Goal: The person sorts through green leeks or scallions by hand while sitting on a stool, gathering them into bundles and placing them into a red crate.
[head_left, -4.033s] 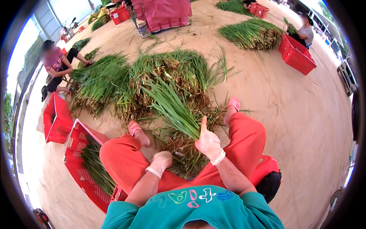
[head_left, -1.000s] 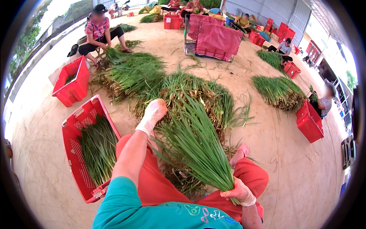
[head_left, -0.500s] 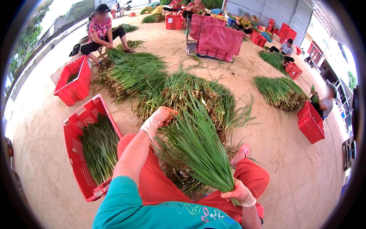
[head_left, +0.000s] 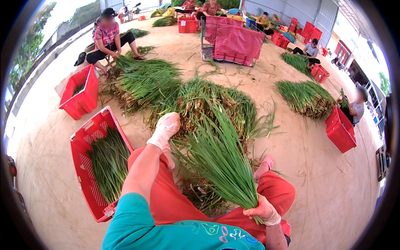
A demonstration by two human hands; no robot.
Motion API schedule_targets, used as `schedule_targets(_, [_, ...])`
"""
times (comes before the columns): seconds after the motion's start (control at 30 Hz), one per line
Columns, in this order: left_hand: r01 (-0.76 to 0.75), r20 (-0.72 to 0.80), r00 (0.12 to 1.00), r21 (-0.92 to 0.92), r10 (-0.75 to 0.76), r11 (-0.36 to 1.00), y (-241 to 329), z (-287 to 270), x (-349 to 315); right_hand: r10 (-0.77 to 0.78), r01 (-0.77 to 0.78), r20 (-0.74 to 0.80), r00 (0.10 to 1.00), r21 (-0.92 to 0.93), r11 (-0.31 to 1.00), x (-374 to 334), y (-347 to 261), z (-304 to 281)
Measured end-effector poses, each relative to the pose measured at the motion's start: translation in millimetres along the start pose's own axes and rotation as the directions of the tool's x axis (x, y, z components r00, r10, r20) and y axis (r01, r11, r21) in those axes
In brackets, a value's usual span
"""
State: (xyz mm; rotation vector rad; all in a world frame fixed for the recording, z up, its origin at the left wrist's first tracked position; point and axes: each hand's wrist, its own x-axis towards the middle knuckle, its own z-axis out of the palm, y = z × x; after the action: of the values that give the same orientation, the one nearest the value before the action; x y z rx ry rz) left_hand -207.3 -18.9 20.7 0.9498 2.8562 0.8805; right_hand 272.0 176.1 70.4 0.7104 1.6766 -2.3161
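Note:
My right hand (head_left: 264,210), in a pale glove, is closed round the base of a bunch of garlic chives (head_left: 221,162). The long green leaves fan up and away to the left, over my lap. My left hand (head_left: 168,125), gloved too, is at the near left edge of a large heap of garlic chives (head_left: 208,98); its fingers are hidden behind the back of the hand. At my left a red crate (head_left: 81,160) holds chives laid lengthwise (head_left: 109,162). Loose trimmings (head_left: 202,193) lie on the floor between my legs.
Another chive heap (head_left: 306,98) lies at right, beside a red crate (head_left: 341,129) and a seated person. At far left a person (head_left: 109,39) sits by a red crate (head_left: 81,91). A cart with red cloth (head_left: 235,43) stands ahead. More people and crates are farther back.
My left hand has moved slightly left and away from the bunch's leaves, turning its back upward. My right hand keeps its hold on the bunch, nearly still.

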Motion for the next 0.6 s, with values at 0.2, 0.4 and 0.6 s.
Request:
schedule_targets(0.2, [0.083,-0.001,0.985,-0.872,-0.172,0.482,21,-12,7,0.008,-0.008,0.051,0.999,0.000,1.000,-3,-1,-4])
schedule_targets(0.4, [-0.130,0.044,0.985,-0.435,0.166,0.891,82,-11,-20,0.021,-0.018,0.060,0.998,-0.063,0.998,-2,5,-9])
schedule_targets(0.6, [0.073,-0.021,0.994,-0.605,-0.108,0.793,81,-25,-12,0.029,-0.028,0.023,0.999,-0.029,0.999,-7,3,-7])
